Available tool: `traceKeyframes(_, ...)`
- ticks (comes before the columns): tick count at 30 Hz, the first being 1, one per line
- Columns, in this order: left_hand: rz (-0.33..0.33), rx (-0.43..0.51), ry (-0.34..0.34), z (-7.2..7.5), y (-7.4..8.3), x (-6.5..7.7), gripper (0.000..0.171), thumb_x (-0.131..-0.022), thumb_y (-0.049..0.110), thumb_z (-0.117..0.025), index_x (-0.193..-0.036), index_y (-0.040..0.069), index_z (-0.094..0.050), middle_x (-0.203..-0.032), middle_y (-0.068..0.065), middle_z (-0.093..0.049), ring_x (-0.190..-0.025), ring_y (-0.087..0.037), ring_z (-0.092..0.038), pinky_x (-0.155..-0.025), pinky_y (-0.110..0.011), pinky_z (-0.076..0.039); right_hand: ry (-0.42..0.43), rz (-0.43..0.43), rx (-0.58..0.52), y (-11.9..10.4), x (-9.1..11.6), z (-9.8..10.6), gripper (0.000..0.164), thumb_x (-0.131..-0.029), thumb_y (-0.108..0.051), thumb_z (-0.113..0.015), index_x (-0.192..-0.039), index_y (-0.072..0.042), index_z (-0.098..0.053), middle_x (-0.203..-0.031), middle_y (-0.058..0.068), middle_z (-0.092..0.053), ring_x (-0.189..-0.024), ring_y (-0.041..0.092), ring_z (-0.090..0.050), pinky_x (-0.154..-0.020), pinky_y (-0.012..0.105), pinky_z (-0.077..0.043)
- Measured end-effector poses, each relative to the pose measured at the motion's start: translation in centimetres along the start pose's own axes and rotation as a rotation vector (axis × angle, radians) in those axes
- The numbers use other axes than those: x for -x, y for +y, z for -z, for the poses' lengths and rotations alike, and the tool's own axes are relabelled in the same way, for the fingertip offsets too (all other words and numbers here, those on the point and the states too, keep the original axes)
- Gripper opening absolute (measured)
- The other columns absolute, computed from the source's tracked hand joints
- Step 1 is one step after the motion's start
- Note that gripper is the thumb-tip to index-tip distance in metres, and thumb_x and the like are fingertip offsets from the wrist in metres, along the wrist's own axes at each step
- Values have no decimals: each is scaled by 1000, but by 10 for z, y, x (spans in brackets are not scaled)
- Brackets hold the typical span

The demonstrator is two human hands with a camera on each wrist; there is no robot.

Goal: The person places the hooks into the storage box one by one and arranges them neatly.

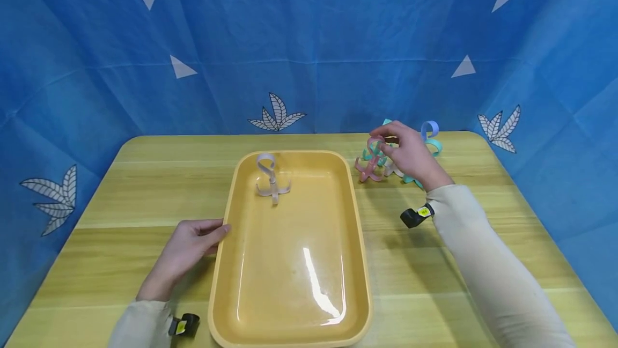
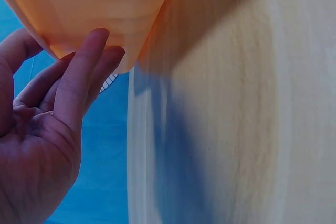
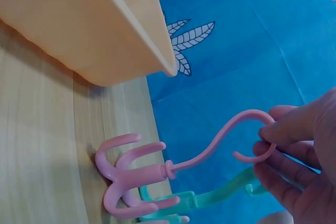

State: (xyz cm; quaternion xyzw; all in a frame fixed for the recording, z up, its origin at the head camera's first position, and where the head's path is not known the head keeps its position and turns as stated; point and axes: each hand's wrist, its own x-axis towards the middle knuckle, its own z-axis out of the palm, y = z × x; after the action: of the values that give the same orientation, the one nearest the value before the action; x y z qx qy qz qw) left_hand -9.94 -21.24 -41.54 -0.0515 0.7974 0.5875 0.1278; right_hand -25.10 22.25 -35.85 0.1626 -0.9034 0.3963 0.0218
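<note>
A yellow tray [image 1: 232, 214] lies on the wooden table, with a white multi-prong hook [image 1: 271, 179] standing at its far end. My left hand [image 1: 185, 249] rests open on the table, its straight fingertips [image 2: 97, 43] touching the tray's [image 2: 94, 9] left outer wall. My right hand [image 1: 410, 155] reaches over a small pile of hooks to the right of the tray and pinches the curved top of a pink hook [image 3: 152, 174] between thumb and fingers [image 3: 286, 129]; its prongs rest on the table. The pink hook [image 1: 370, 163] stands nearest the tray. A teal hook [image 3: 215, 195] lies just behind it.
A blue hook [image 1: 429, 131] and teal hooks [image 1: 412, 179] sit in the pile behind my right hand. Blue cloth walls with leaf prints enclose the table on three sides. The tray's corner [image 3: 157, 61] stands a short way left of the pink hook.
</note>
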Motion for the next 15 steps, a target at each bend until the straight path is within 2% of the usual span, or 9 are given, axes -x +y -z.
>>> traceKeyframes(6, -22, 7, -13, 1, 0, 0, 48, -97, 26, -66, -125, -11, -60, -123, -23, -62, -103, -22, -65, -81, -33, -57, 18, -48, -56, 5, 2, 1, 25, -99, -2, -58, -123, -2, -63, -120, 13, -61, -112, 34, -58, -95, 47, -48)
traceKeyframes(15, -9, -6, -10, 0, -2, 1, 47, -97, 27, -66, -126, -10, -61, -123, -21, -63, -105, -23, -63, -82, -32, -56, 45, -81, -84, 5, 3, 1, 23, -97, -4, -61, -120, -3, -65, -118, 13, -63, -110, 32, -59, -93, 46, -49)
